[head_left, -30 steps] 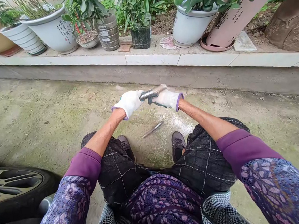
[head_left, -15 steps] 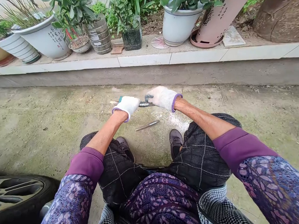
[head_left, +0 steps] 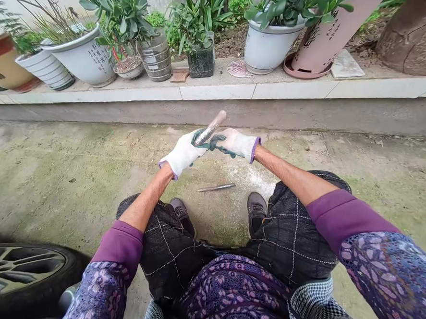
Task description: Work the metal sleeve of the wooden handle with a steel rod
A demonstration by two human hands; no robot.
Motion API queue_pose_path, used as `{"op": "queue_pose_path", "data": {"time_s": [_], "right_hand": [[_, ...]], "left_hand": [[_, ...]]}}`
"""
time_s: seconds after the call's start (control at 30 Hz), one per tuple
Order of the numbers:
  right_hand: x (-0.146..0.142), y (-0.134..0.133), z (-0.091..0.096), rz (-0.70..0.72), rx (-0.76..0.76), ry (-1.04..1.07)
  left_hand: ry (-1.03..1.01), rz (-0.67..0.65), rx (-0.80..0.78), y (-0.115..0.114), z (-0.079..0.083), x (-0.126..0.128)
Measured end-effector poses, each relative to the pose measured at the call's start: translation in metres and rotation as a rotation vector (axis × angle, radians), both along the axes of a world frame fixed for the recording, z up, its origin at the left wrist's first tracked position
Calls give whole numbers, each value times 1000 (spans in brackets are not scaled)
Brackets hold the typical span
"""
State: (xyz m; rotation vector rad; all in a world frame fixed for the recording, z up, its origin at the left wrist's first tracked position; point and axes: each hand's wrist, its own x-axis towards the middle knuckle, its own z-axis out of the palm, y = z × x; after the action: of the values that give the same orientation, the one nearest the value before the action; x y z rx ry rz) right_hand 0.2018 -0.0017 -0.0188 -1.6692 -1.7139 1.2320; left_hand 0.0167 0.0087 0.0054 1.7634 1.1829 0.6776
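Both my hands wear white knit gloves with purple cuffs and meet in front of my knees. My left hand point(head_left: 183, 152) is wrapped round the lower end of a short grey metal rod point(head_left: 208, 129) with a pale tip, which slants up to the right. My right hand point(head_left: 234, 142) is closed against the rod's lower part from the right, its dark-coated fingers curled beside it. A second thin metal rod point(head_left: 216, 187) lies on the concrete between my two dark shoes.
A raised tiled ledge point(head_left: 217, 88) runs across the back with several potted plants, among them a white pot point(head_left: 266, 46) and a grey ribbed pot point(head_left: 155, 55). A car tyre point(head_left: 14, 270) sits at the lower left. Mossy concrete ground spreads on both sides.
The rod lay nearly level between my hands half a second ago; now it is tilted up to the right again, and my hands have drawn closer together. The view has shifted slightly.
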Motion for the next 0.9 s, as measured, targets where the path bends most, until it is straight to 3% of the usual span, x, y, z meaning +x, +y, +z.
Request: {"op": "queue_pose_path", "data": {"time_s": [0.23,0.43,0.53,0.73,0.9], "right_hand": [[3,-13,22,-43,141,-27],[21,-19,31,68,342,-431],[29,-15,28,-9,442,-601],[7,-10,13,-36,450,-377],[-9,1,7,-96,423,-379]], "left_hand": [[-377,-42,-215,2,15,-2],[-531,37,-249,24,7,9],[-645,115,-298,33,-2,22],[-797,280,-282,47,-28,66],[-833,365,-214,53,-40,83]]}}
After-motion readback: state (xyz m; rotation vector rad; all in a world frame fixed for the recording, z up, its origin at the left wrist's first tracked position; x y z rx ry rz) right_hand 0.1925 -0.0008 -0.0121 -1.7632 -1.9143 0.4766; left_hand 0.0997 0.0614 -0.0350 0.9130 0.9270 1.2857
